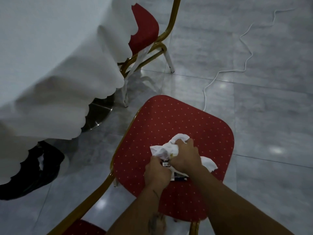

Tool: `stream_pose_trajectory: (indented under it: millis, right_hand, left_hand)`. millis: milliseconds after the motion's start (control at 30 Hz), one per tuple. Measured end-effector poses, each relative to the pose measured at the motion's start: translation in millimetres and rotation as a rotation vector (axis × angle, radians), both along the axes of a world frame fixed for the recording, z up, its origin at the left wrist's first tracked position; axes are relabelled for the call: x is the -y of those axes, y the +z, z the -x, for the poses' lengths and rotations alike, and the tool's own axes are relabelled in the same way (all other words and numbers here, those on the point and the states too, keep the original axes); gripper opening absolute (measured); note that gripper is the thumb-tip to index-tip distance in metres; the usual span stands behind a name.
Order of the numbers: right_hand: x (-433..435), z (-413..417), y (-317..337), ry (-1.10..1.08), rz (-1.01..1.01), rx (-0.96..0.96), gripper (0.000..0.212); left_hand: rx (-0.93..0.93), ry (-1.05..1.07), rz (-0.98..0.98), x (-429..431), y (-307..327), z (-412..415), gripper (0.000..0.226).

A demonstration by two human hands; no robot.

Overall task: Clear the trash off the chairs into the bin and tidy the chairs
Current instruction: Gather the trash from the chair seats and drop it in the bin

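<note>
The left hand [156, 172] pinched a dark wrapper [177, 177]; the right hand [185, 156] was bunched around crumpled tissues [166, 148] on the red seat [169, 119] beneath. Gathering had only begun; no bin showed, and another chair [144, 33] waited beyond.

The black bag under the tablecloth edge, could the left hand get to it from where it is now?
Probably not without a step. The left hand is closed on a wrapper on the chair seat, and the black bag lies on the floor well to the left, partly under the tablecloth.
</note>
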State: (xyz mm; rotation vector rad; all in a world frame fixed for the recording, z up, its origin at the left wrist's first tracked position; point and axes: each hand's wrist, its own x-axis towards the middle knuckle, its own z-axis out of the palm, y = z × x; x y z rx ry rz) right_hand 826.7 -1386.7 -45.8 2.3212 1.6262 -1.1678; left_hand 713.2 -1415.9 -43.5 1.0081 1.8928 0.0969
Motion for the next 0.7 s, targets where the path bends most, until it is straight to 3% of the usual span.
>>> stream_pose_trajectory:
  millis: [67,167,267,467,567,700]
  right_hand:
    - [2.9,-1.7,2.3,-0.090,0.009,-0.131,0.060]
    - [0.3,-2.4,10.4,-0.199,0.023,-0.320,0.053]
    - [-11.6,9.1,28.3,-0.222,0.095,-0.400,0.042]
    - [-47.8,59.0,91.4,-0.120,0.031,-0.536,0.044]
    - [-58.6,96.1,137.7,-0.044,0.002,-0.600,0.056]
    - [-50.2,142.3,195.9,0.079,0.024,-0.631,0.040]
  left_hand:
    - [-0.007,0.012,0.029,-3.3,2.1,13.6,0.019]
    - [0.054,0.054,0.016,-12.1,5.6,39.6,0.023]
    - [0.135,0.078,-0.016,-29.2,15.0,69.7,0.022]
    - [0.215,-0.079,0.098,-78.9,91.1,140.2,0.018]
    - [0.282,-0.093,0.151,-86.7,153.1,184.5,0.022]
    - [0.282,-0.188,0.147,-68.7,216.6,232.7,0.023]
